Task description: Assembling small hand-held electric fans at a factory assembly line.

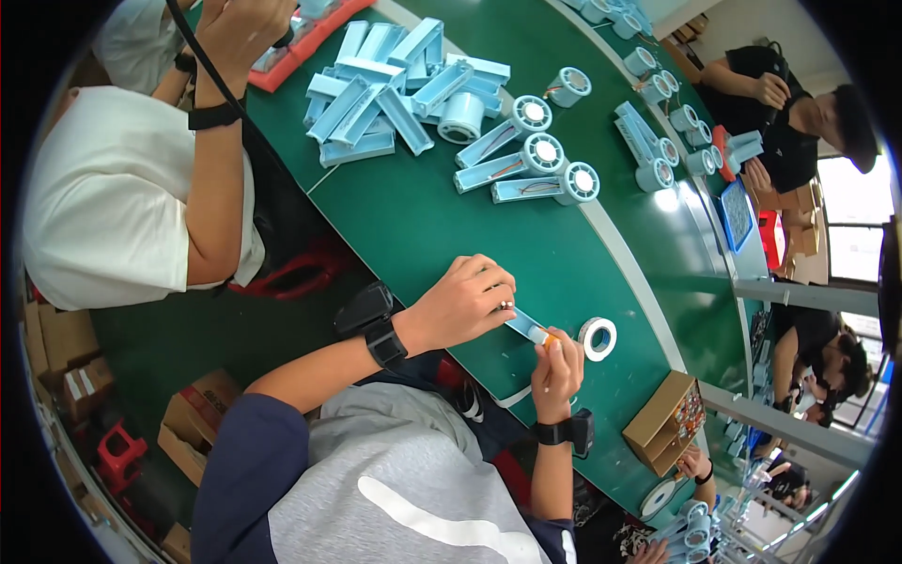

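Observation:
A light blue hand-held fan (526, 327) with a round white-ringed head (598, 338) lies on the green table (423, 216) in front of me. My left hand (460, 305) grips the end of its handle, and a small metal tip shows at my fingers. My right hand (557, 362) pinches the handle near the head, where a small orange piece (548, 340) shows between my fingertips. Both my wrists carry black bands.
A heap of light blue handle shells (385, 75) and three assembled fans (540, 155) lie farther up the table. A cardboard box of small parts (662, 423) stands at my right. A person in a white shirt (113, 197) works at my left, and another in black (780, 113) across.

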Demonstrator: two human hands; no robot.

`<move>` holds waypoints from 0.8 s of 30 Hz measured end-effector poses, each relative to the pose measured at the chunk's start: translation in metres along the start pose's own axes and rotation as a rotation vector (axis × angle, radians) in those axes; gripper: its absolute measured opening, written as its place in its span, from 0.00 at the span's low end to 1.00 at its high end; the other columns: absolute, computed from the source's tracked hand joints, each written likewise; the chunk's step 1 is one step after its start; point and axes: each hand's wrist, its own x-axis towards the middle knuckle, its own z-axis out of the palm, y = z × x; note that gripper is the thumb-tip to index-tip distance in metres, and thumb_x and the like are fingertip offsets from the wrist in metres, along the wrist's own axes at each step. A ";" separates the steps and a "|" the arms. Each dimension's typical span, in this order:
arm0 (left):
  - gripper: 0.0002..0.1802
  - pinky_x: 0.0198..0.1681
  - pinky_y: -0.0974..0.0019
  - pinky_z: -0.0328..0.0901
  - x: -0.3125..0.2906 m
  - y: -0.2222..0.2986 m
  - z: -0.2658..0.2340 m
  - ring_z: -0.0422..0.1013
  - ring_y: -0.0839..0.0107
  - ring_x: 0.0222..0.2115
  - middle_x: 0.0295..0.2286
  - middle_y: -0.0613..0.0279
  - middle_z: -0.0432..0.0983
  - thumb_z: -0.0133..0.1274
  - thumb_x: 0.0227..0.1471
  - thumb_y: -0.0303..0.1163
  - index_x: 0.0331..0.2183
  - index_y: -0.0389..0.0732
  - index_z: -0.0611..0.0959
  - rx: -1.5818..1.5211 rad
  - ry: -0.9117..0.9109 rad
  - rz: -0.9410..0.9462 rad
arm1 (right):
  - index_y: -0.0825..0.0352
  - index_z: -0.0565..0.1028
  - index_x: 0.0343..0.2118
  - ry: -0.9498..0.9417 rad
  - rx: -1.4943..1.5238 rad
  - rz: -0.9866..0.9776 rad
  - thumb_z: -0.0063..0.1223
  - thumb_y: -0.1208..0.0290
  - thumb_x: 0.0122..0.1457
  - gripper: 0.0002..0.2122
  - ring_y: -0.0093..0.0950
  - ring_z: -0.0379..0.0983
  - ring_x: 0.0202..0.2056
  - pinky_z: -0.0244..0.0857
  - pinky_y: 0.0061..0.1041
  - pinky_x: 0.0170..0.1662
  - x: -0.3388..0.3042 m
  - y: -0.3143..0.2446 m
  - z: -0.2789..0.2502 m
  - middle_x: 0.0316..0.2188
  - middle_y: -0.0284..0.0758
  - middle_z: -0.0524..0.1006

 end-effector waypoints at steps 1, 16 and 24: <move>0.07 0.46 0.62 0.60 -0.002 -0.001 0.001 0.69 0.65 0.45 0.37 0.69 0.75 0.62 0.49 0.34 0.28 0.45 0.80 -0.055 -0.024 -0.017 | 0.61 0.69 0.52 -0.067 -0.089 -0.044 0.56 0.78 0.61 0.17 0.38 0.74 0.33 0.71 0.33 0.36 0.002 -0.005 -0.001 0.41 0.46 0.77; 0.08 0.46 0.60 0.61 -0.007 -0.008 -0.003 0.70 0.65 0.43 0.38 0.69 0.76 0.62 0.49 0.35 0.31 0.45 0.81 -0.057 -0.017 -0.004 | 0.53 0.78 0.48 -0.600 -0.387 -0.159 0.64 0.62 0.53 0.17 0.41 0.68 0.52 0.59 0.47 0.57 0.062 -0.018 -0.004 0.47 0.35 0.74; 0.10 0.42 0.57 0.62 0.023 0.008 -0.002 0.69 0.62 0.39 0.33 0.67 0.75 0.65 0.45 0.39 0.30 0.46 0.84 0.183 -0.325 -0.021 | 0.63 0.79 0.41 -0.506 0.168 0.645 0.63 0.66 0.55 0.12 0.35 0.74 0.37 0.68 0.34 0.39 0.034 0.014 -0.023 0.35 0.38 0.77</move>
